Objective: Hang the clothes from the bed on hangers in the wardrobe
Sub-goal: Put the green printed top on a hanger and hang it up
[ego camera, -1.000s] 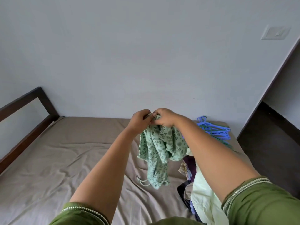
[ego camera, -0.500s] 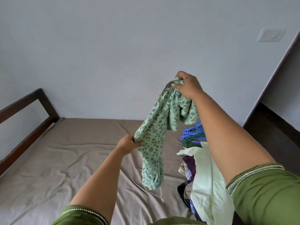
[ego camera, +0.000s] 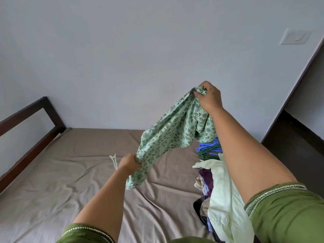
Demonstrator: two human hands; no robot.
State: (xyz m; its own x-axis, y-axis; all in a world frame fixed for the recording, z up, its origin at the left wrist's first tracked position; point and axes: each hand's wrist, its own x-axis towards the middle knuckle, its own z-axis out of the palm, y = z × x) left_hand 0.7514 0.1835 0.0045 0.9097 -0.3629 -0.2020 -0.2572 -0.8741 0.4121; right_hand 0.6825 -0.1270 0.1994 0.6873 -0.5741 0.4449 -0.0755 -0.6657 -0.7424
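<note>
Mint-green leaf-print garment (ego camera: pixel 172 135) stretched slantwise in the air above the bed (ego camera: pixel 73 174), heap of clothes (ego camera: pixel 222 199) at the bed's right edge, blue and green hangers (ego camera: pixel 207 149) behind the heap

Thin matt printed cloth in the garment (ego camera: pixel 172 135); creased matt fabric on the bed sheet (ego camera: pixel 70 172); dark, faintly glossy wood in the bed frame (ego camera: pixel 35 130); smooth plastic in the hangers (ego camera: pixel 208 149).

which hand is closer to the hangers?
Right. The right hand holds the printed garment up above the hangers, its forearm passing just beside them. The left hand grips the garment's lower end, well off to their left.
</note>
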